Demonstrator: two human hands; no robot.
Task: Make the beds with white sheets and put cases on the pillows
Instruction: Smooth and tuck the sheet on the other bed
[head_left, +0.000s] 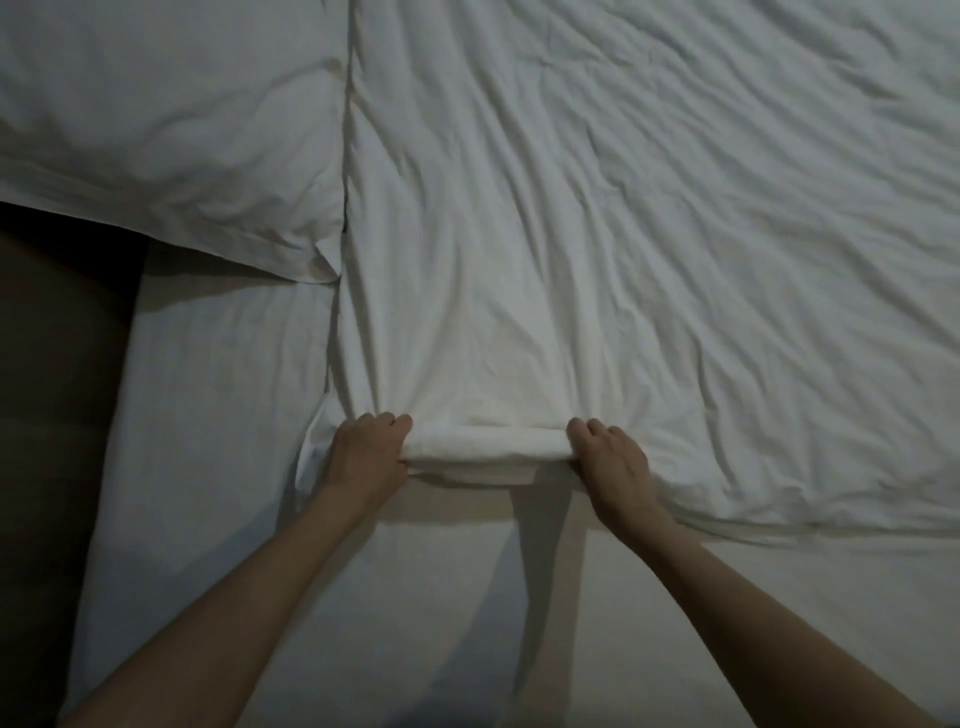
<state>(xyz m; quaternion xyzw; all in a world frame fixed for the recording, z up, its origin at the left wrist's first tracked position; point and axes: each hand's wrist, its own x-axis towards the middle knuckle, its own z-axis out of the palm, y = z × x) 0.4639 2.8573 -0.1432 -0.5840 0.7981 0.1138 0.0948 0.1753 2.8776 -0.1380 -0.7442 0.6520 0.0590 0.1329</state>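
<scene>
The bed (218, 415) fills nearly the whole frame, its flat white bottom layer showing bare along the lower half and the lower left. Over it, from the centre to the upper right, lies the top sheet (623, 234), white and heavily creased, with wrinkles fanning out from where you hold it. In the upper left sits a cased pillow (156, 130), its near corner just touching the sheet's left border. Down the left edge runs a dark strip (47, 415); it is too dim to tell what it is. At lower centre the sheet's near border is turned over into a rolled edge (488, 447), and that is the part you have. Your left hand (366, 457) grips the roll's left end and your right hand (610, 467) its right end, each grip clamped round the cloth with fingers curled over the top. Judging by the folds, this cloth is light, soft and limp, with no stiffness of its own, so it will sag between your hands and drag creases after it. Hold it at the border, hands well apart as now, and pull evenly so the edge stays straight.
</scene>
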